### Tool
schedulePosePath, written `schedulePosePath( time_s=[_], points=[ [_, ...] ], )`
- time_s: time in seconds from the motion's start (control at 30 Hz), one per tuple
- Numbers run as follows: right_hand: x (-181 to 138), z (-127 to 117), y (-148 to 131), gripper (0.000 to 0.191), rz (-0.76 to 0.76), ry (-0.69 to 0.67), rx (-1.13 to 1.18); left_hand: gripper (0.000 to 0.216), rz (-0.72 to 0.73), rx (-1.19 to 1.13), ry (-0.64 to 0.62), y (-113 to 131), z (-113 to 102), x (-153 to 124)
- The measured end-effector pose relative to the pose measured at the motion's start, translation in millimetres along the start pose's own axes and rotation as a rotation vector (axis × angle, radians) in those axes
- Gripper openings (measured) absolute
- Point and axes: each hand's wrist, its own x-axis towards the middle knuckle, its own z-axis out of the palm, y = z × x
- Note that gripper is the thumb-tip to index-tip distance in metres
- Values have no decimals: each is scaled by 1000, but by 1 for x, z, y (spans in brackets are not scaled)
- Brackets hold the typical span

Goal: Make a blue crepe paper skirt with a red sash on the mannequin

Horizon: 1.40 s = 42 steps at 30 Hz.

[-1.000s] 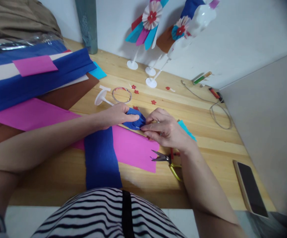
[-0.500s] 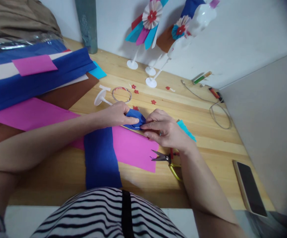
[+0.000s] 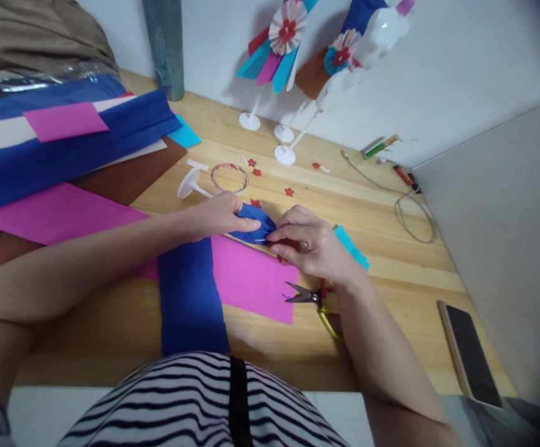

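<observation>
My left hand (image 3: 220, 215) pinches the bunched far end of a dark blue crepe paper strip (image 3: 189, 292) that runs from the table's near edge across a pink sheet (image 3: 251, 277). My right hand (image 3: 309, 242) is closed too, thumb and forefinger pinching the gathered blue paper (image 3: 256, 218) from the right. Both hands meet over the middle of the wooden table (image 3: 381, 248). What else my right fingers hold is hidden.
Small scissors (image 3: 317, 302) lie just below my right wrist. A clear tape ring (image 3: 229, 177), a white stand (image 3: 189, 184) and red paper flowers (image 3: 289, 192) lie beyond. Paper pinwheels (image 3: 279, 43) stand at the wall. Crepe sheets (image 3: 64, 149) pile left; a phone (image 3: 472, 354) lies right.
Almost nothing has moved. My right hand's fingers have shifted slightly on the gathered blue paper, and a thin pale sliver shows at the pinch.
</observation>
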Motion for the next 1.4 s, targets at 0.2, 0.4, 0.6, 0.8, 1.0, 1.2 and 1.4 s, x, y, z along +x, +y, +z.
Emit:
schedulePosePath(
  time_s=[0.2, 0.4, 0.6, 0.8, 1.0, 1.2, 1.4],
  points=[
    [2, 4, -6, 18, 14, -28, -106, 28, -7, 171, -83, -4, -9, 4],
    [4, 3, -14, 21, 20, -35, -115, 28, 43, 122, -93, -11, -6, 6],
    [3, 4, -12, 18, -8, 25, -18, 26, 16, 31, -110, -11, -2, 4],
    [3, 5, -11, 17, -82, -2, 56, 27, 18, -13, -98, -13, -3, 5],
    [4, 0, -11, 17, -117, -14, 159, 25, -10, -47, -110, -10, -3, 3],
    [4, 9, -8, 18, -32, 48, 116, 20, 1, -103, -125, -12, -2, 4],
    [3, 13, -7, 20, 17, 48, 17, 19, -15, -141, -141, -12, -2, 4]
  ],
)
